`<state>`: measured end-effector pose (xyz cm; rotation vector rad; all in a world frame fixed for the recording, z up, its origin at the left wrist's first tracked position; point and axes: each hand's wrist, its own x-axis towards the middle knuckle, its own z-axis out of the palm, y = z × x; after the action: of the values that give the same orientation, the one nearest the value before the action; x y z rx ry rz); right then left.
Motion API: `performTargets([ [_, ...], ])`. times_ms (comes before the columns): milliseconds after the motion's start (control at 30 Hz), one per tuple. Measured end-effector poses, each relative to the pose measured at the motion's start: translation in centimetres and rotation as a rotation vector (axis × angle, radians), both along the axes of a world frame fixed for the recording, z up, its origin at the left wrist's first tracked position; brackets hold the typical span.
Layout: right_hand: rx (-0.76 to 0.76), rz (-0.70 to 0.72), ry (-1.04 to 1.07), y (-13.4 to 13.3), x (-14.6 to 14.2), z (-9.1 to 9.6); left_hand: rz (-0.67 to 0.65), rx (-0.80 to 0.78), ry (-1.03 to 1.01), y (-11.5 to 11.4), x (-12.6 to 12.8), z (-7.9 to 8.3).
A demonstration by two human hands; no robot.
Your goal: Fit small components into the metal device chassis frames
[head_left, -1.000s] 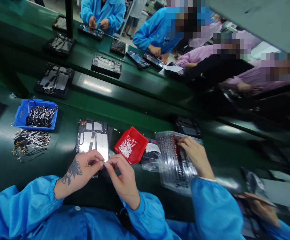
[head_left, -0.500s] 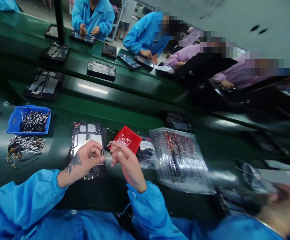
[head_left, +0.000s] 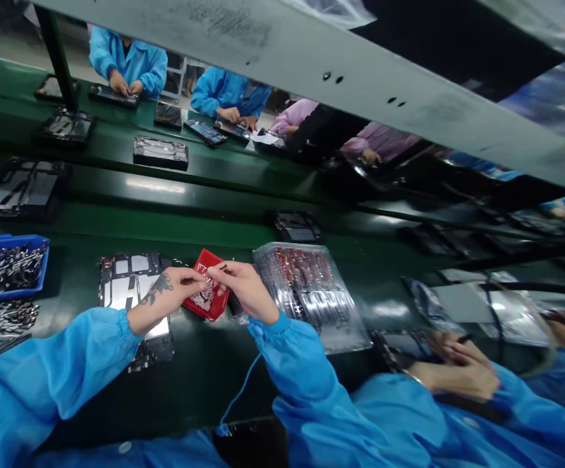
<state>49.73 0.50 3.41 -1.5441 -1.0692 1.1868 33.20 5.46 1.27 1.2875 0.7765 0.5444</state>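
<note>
Over the red bin [head_left: 209,313] of small white pieces, my two hands come close together at the fingertips. My left hand [head_left: 181,287] is closed in a pinch; what lies in it is too small to make out. My right hand [head_left: 246,287] pinches too, and a short black cable [head_left: 223,267] shows in part at its fingertips. Left of the bin, partly behind my left wrist, an opened tablet-like device [head_left: 116,292] lies flat with silver panels and black edges.
A blue bin [head_left: 43,270] of small cables stands at the left, with a loose cable pile [head_left: 4,322] before it. Stacked clear plastic trays [head_left: 341,328] lie right of my right hand. A co-worker's hands [head_left: 458,370] work at the right. A shelf beam [head_left: 360,84] crosses above.
My view has shifted right, and the beam now shows overhead. My hands have come closer together over the red bin. The black cable seen between them earlier is now mostly hidden by fingers.
</note>
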Motion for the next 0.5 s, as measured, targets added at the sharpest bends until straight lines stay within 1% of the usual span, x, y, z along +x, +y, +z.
performTargets([
  [33,0.034,-0.027,-0.066,-0.1,0.1,-0.3,0.021,-0.017,0.009,0.1,0.3,0.0],
  [67,0.096,-0.083,-0.171,-0.2,0.0,-0.6,0.053,-0.02,0.015,0.1,0.5,-0.1],
  [133,0.279,-0.19,-0.471,-0.7,-0.2,-1.3,0.104,-0.005,0.022,0.4,0.9,-0.4],
  [167,0.374,-0.203,-0.635,-0.9,-0.4,-1.7,0.114,0.025,0.037,0.5,1.0,-0.5],
  [200,0.455,-0.178,-0.786,-1.2,-0.6,-2.1,0.116,0.072,0.065,0.6,1.1,-0.7],
  [233,0.517,-0.122,-0.911,-1.3,-0.7,-2.5,0.11,0.13,0.1,0.8,1.2,-0.9],
  [300,0.582,0.014,-1.083,-1.5,-0.9,-3.2,0.1,0.239,0.169,0.9,1.3,-1.1],
  [367,0.591,0.107,-1.173,-1.5,-0.8,-3.7,0.099,0.296,0.207,1.0,1.3,-1.2],
  [433,0.562,0.155,-1.176,-1.3,-0.4,-3.9,0.091,0.323,0.22,1.0,1.2,-1.2],
  [500,0.484,0.095,-1.092,-1.1,0.1,-4.0,0.08,0.328,0.228,1.0,1.1,-1.4],
])
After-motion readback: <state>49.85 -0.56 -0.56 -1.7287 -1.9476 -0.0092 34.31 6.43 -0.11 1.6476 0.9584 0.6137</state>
